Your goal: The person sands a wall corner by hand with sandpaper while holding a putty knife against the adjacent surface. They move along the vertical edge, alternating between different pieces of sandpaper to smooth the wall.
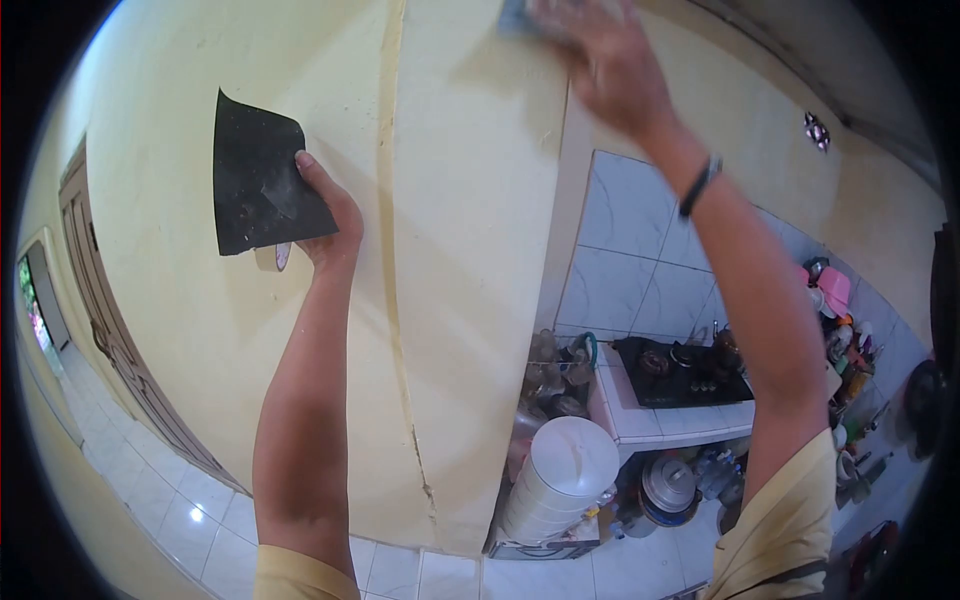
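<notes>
My left hand [333, 215] grips a dark sheet [262, 170] by its right edge, thumb on the front. A roll of tape [272, 257] shows just below the sheet, partly hidden behind it. High up at the top of the view, my right hand [610, 65], blurred, holds a greyish-blue flat piece [517, 18] against or close to the cream wall [470, 200]. A dark band circles my right wrist. A cracked vertical strip runs down the wall between my arms.
A white round container [575, 456] stands low at the right, beside a tiled counter with a black stove [680, 370]. Pots [668, 484] sit under the counter. Utensils hang at the far right. A brown door [110, 300] is at the left.
</notes>
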`<state>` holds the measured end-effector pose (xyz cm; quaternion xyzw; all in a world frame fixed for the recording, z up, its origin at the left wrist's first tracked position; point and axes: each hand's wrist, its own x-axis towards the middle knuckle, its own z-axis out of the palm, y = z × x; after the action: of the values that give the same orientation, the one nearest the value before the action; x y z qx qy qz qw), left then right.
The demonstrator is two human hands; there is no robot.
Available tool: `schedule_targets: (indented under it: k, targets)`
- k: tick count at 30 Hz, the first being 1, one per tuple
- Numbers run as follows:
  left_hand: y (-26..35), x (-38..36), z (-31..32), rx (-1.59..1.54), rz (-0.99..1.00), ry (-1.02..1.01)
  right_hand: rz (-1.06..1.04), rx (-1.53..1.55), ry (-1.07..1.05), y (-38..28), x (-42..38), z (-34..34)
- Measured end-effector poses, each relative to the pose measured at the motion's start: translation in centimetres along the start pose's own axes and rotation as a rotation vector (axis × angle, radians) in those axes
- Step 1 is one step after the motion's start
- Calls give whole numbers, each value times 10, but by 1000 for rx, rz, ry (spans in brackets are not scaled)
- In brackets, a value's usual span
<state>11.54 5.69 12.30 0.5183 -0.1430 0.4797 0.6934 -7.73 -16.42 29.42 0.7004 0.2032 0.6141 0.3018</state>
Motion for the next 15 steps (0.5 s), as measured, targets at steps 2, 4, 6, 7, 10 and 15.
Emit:
schedule_targets:
  k: [2, 4, 6, 7, 10, 15]
  targets:
    - [0, -1, 0, -5, 7, -7, -36, -1, -111, -51, -53, -13]
    - [-1, 0, 0, -26, -17, -22, -27, 96, -220, -83, -87, -25]
    - [-3, -1, 2, -46, -19, -16, -74, 126, -238, -83, -90, -29]
    - [-4, -1, 2, -52, -12, -4, -123, 101, -226, -72, -84, -29]
    - [-5, 0, 2, -93, 34, 15, -189, -91, -140, -20, -38, -22]
    - [-7, 0, 3, -119, 20, 16, -30, -122, 53, 59, 77, -20]
